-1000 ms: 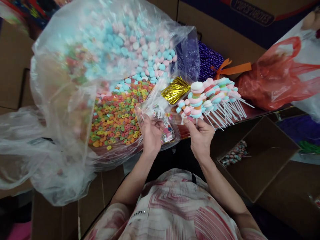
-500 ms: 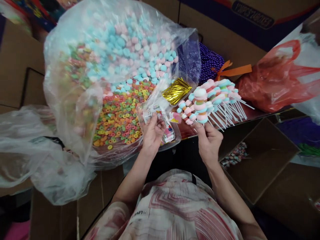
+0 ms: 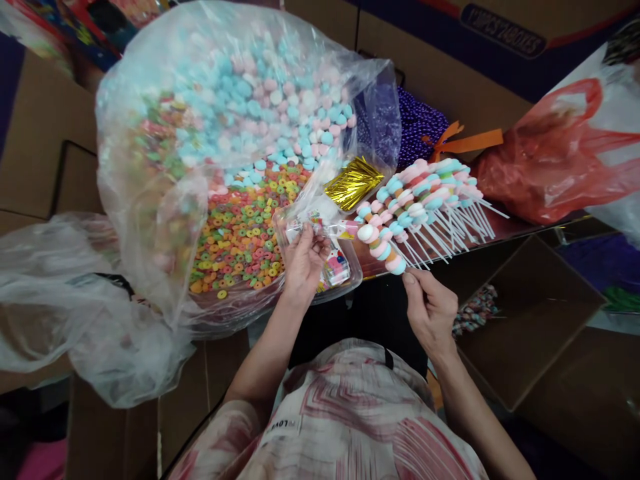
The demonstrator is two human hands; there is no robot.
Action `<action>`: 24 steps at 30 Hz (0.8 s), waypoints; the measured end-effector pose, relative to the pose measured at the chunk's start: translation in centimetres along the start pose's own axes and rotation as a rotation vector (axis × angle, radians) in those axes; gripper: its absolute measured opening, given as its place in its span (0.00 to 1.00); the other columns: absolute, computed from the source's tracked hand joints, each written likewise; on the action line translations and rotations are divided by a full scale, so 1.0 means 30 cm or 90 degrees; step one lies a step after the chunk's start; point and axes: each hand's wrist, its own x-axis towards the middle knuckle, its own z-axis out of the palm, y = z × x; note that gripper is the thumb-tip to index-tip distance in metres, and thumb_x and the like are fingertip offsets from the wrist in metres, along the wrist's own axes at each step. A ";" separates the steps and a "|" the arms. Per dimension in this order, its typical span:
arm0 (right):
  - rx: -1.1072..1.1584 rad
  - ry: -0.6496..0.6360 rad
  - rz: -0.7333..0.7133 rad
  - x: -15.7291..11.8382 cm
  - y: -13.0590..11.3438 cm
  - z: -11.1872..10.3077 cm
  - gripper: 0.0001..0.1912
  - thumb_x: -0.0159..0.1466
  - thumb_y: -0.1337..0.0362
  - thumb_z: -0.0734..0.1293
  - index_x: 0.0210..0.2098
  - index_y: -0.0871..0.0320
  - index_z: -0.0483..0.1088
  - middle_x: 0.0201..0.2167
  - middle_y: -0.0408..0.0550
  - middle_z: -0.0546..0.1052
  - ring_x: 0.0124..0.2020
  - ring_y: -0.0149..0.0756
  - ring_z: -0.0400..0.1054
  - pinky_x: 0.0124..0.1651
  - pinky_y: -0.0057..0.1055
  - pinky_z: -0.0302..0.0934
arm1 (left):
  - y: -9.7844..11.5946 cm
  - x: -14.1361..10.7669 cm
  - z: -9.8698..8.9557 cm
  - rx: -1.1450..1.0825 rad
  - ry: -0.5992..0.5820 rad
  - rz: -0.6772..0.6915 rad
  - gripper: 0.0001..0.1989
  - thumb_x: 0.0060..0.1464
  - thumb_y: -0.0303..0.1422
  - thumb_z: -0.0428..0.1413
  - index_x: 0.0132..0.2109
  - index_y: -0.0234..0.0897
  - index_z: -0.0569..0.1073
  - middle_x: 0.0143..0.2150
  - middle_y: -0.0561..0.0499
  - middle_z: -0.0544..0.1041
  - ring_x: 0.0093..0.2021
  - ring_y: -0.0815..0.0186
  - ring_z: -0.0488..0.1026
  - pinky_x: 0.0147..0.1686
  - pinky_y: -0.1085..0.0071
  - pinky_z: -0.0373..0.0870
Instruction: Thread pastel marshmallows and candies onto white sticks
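My left hand [image 3: 306, 267] pinches a small clear printed plastic bag [image 3: 327, 229] above a clear plastic tray [image 3: 357, 275] of similar bags. In my right hand [image 3: 431, 303], thumb and fingers close on the stick end of a candy skewer [image 3: 384, 251] of pink, blue and white marshmallows with ring candies between. The skewer tilts, its tip up and left beside the bag's right end; whether the tip is inside cannot be made out. Behind it lies a pile of finished-looking skewers [image 3: 435, 190] with white sticks. Gold twist ties [image 3: 354, 183] lie behind the tray.
A big clear plastic bag [image 3: 150, 60] on the left holds loose marshmallows [image 3: 250, 100] and colourful ring candies [image 3: 245, 233]. Purple beaded material [image 3: 423, 127] with an orange ribbon lies behind. A red plastic bag [image 3: 545, 160] sits right. An open cardboard box [image 3: 530, 320] with wrapped-looking skewers stands below.
My right hand has moved down and to the right, and the skewer has gone from upright to leaning left towards the small bag. The left hand has barely moved.
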 end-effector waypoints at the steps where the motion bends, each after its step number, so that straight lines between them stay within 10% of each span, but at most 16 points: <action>1: -0.004 0.000 -0.007 0.001 0.002 -0.003 0.09 0.71 0.67 0.65 0.36 0.59 0.77 0.25 0.43 0.76 0.22 0.28 0.66 0.27 0.27 0.59 | 0.002 0.002 -0.001 0.005 -0.002 0.005 0.19 0.45 0.36 0.76 0.31 0.35 0.73 0.24 0.57 0.75 0.25 0.73 0.74 0.28 0.78 0.68; 13: -0.037 -0.079 -0.044 0.018 0.016 -0.054 0.06 0.68 0.69 0.69 0.36 0.56 0.79 0.29 0.44 0.81 0.26 0.31 0.73 0.32 0.28 0.65 | -0.006 0.030 -0.031 0.100 -0.042 0.130 0.20 0.47 0.42 0.74 0.31 0.37 0.71 0.25 0.59 0.74 0.25 0.75 0.74 0.29 0.78 0.71; 24: 0.159 -0.098 0.203 0.010 0.014 -0.025 0.09 0.67 0.62 0.70 0.31 0.56 0.78 0.18 0.38 0.68 0.20 0.28 0.61 0.25 0.26 0.55 | -0.001 0.040 -0.066 0.221 -0.064 0.232 0.21 0.49 0.48 0.71 0.34 0.37 0.74 0.29 0.57 0.78 0.27 0.73 0.77 0.28 0.78 0.73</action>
